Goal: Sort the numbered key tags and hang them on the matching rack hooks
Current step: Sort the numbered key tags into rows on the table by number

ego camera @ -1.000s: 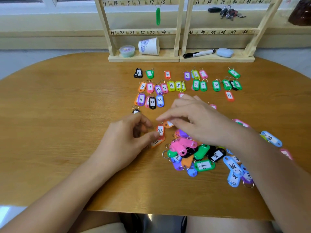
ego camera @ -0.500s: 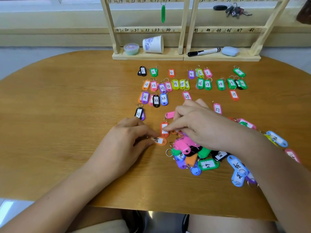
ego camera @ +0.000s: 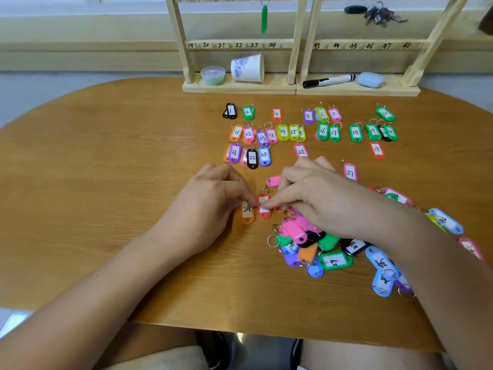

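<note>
The left grip (ego camera: 210,204) is pinching orange tag 24 (ego camera: 247,213); the right grip (ego camera: 320,206), finger straight, is pressing the red tag (ego camera: 264,210) mid-worktop.

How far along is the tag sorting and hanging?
Done: rows of tags in number order; one green tag hung on the rack. In hand: left hand touches tag 24, right hand presses a red tag. Left: the mixed pile, then nearly all the hanging.

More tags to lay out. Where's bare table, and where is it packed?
Bare: the table's whole left side, left of the left hand, which pinches tag 24, and the sorted rows; the strip between the rows and the rack base; the third row's gap between tag 25 and tag 29. Packed: the pile under the right hand.
</note>
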### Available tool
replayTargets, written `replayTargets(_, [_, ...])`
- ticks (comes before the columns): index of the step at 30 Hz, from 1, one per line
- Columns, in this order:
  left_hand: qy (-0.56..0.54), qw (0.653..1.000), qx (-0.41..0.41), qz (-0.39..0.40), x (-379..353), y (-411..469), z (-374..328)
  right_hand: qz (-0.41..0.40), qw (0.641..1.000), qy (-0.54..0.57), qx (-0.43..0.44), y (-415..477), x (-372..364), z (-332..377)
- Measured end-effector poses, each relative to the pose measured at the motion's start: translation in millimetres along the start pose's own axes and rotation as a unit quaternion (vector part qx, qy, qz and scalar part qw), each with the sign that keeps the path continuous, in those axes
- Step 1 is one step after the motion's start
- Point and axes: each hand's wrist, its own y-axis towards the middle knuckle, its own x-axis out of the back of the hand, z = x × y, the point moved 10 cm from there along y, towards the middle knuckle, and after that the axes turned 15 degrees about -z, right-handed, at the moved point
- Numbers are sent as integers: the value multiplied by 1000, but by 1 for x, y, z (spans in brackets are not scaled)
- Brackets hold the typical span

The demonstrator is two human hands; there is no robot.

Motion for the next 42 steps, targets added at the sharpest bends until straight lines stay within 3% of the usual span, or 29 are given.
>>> replayTargets(8, [36, 999, -4, 8, 4, 5, 3, -16, 1000, 12, 14, 1, 0, 0])
replayTargets(16, [54, 990, 118, 48, 11, 4, 17, -60, 997, 48, -29, 4, 6, -11])
replayTargets(20, [85, 985, 142, 44, 8, -2, 10, -116, 961, 217, -126, 4, 19, -28])
replayTargets(25, [88, 975, 192, 75, 3, -4, 17, -142, 895, 384, -177, 4, 24, -38])
replayTargets(31, [88, 969, 212, 93, 4, -2, 20, -156, 881, 401, -198, 4, 25, -50])
replayTargets(38, [65, 966, 230, 100, 5, -4, 24, -116, 860, 443, -223, 2, 19, -56])
replayTargets(42, [23, 963, 255, 80, 10, -1, 26, -149, 855, 449, -212, 4, 28, -58])
